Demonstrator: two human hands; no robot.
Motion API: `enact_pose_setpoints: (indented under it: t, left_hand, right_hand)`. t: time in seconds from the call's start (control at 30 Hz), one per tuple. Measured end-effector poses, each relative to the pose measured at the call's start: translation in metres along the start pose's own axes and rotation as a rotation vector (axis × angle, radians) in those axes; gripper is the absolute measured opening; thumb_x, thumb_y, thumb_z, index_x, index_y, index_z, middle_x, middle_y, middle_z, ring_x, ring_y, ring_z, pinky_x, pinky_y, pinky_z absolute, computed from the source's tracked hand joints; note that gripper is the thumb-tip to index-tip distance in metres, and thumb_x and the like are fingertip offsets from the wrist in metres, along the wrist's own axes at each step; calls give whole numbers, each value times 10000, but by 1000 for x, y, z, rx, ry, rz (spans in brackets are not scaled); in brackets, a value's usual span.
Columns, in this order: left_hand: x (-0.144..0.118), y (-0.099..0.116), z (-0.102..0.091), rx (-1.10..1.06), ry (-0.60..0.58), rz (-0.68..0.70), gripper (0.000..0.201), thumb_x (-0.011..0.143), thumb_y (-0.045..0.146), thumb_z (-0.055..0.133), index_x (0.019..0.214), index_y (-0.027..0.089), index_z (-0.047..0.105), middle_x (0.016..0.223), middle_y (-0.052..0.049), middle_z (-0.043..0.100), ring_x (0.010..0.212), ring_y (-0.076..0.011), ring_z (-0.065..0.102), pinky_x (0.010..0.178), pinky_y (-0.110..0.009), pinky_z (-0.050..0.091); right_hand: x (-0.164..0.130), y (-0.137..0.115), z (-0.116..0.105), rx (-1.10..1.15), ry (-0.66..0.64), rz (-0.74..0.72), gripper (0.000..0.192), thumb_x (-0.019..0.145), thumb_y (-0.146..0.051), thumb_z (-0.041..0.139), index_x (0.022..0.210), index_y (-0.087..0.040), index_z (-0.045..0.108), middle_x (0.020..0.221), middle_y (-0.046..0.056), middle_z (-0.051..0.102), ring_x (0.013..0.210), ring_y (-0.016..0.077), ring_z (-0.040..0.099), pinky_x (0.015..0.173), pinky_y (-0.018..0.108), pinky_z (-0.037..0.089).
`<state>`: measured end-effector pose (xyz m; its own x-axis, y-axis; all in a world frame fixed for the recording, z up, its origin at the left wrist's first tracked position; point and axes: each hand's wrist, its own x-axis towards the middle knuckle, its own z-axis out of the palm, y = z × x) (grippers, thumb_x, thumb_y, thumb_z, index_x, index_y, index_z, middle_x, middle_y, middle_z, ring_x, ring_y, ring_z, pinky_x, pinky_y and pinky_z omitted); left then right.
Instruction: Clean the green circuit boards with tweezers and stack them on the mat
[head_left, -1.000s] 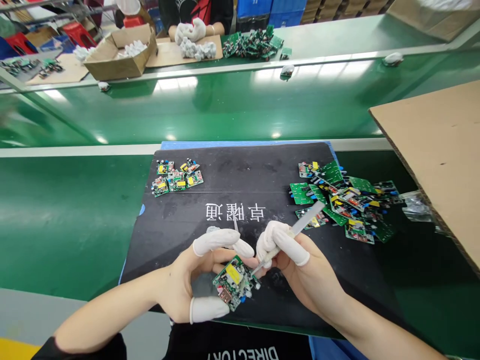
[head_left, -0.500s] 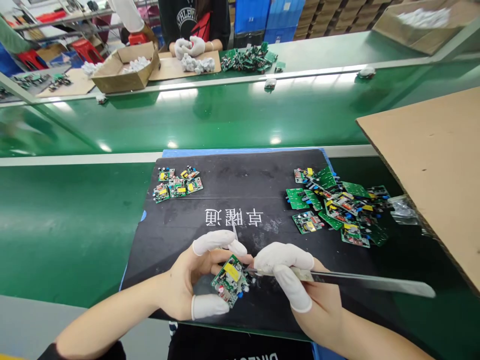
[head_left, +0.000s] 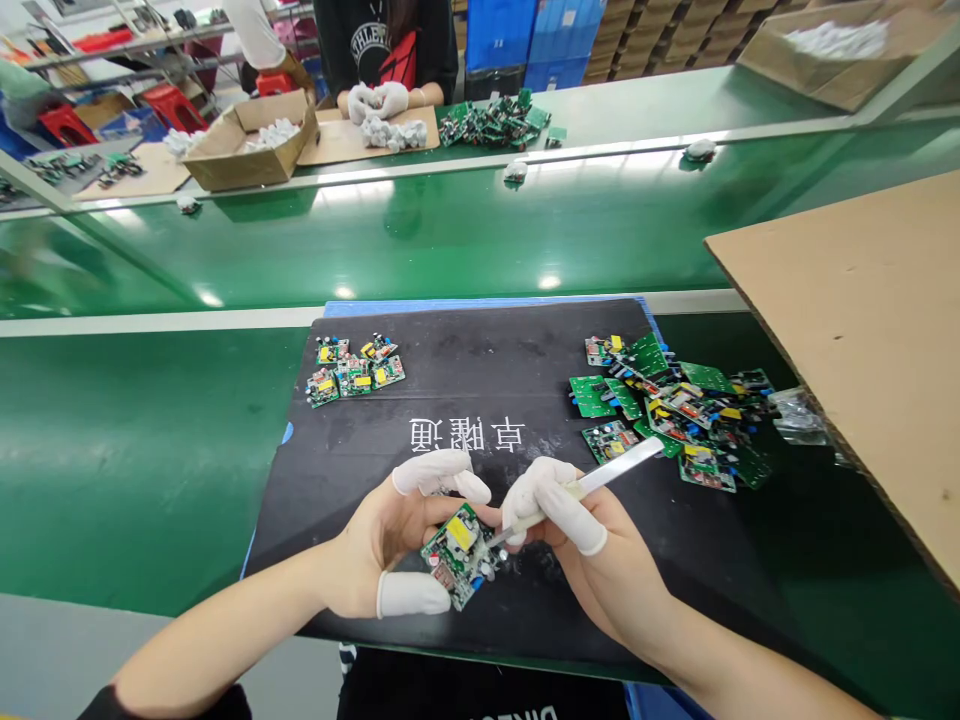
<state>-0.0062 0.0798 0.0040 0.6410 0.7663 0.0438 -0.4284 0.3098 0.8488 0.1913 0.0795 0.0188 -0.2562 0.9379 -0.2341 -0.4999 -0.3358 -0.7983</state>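
My left hand [head_left: 394, 545], with white finger cots, holds a small green circuit board [head_left: 459, 555] with a yellow part above the near edge of a black mat [head_left: 487, 350]. My right hand [head_left: 581, 550] grips metal tweezers [head_left: 592, 480]; their tip touches the board's right side and their back end points up to the right. A small group of finished-looking boards [head_left: 354, 366] lies at the mat's far left. A loose pile of boards [head_left: 671, 405] lies at the mat's right.
A cardboard sheet [head_left: 862, 320] overhangs on the right, with a clear plastic bag [head_left: 799, 415] under its edge. Beyond the mat runs a green conveyor belt [head_left: 450, 230]. Across it a person in white gloves [head_left: 379, 98] works beside a cardboard box [head_left: 244, 140] and more boards [head_left: 495, 118].
The tweezers have swung from lying level and pointing right to slanting up to the right, as a second ago. The left hand still holds the board in about the same place.
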Motion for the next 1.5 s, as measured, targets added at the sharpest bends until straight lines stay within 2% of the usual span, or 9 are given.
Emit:
enact_pose_setpoints:
  t: [0.13,0.23,0.4,0.53,0.67,0.87,1.03,1.33,1.5]
  left_hand:
    - [0,5,-3,16,13,-48,743,742,176,787,1366,393,448,1262,-85,556,1124,-273,629,806,-297,555]
    - [5,14,-12,32,88,-7,707,715,171,793,1338,345,507,1215,-86,592,1092,-279,644,798,-304,564]
    - [16,32,-24,-46,362,81,629,627,234,802,1228,262,618,1116,-57,637,979,-268,684,838,-322,565]
    - [15,32,-23,-57,357,27,657,612,222,800,1237,283,606,1160,-55,643,1076,-292,645,920,-368,532]
    - [10,22,-19,-1,330,51,718,603,214,837,1258,333,568,1211,-46,619,1155,-298,607,957,-391,512]
    - [10,12,-17,96,215,138,667,662,181,831,1251,342,563,1153,-42,609,1147,-302,617,906,-374,535]
    - [13,8,-19,76,183,97,643,651,167,851,1220,296,581,1091,-54,617,1154,-306,608,918,-366,512]
    - [10,4,-16,100,-29,-148,695,662,126,845,1263,272,528,1066,-48,584,1065,-212,631,934,-343,492]
    - [9,7,-13,162,-63,-216,744,631,120,866,1269,277,517,1067,-35,593,1028,-190,637,960,-346,487]
  right_hand:
    - [3,-2,0,59,12,68,302,792,-441,738,654,-176,703,624,-4,634,558,98,600,549,183,546]
    - [5,1,-3,11,65,7,305,813,-453,706,668,-185,681,639,-7,613,565,111,584,525,203,527]
    - [8,10,-1,-543,50,-376,279,939,-316,534,707,-196,632,657,2,594,603,134,560,559,244,474]
    - [13,27,5,-1013,-183,-659,166,936,-142,485,838,-191,610,729,32,638,664,162,557,605,277,473]
    - [20,44,8,-1259,-287,-921,221,868,-45,452,768,-185,589,672,65,618,629,199,496,568,311,435]
    - [12,21,2,-897,-128,-609,196,936,-148,452,802,-214,579,704,20,579,637,173,541,612,306,453]
    - [1,8,-10,-587,-16,-790,191,970,-192,450,966,-255,631,811,33,611,759,197,612,680,338,482]
    - [-5,-1,-3,-646,-194,-661,161,956,-197,470,923,-240,621,694,32,636,692,196,645,644,334,552]
    - [-5,-1,-1,-693,-230,-646,182,948,-214,462,840,-218,609,693,51,654,624,193,638,552,308,528]
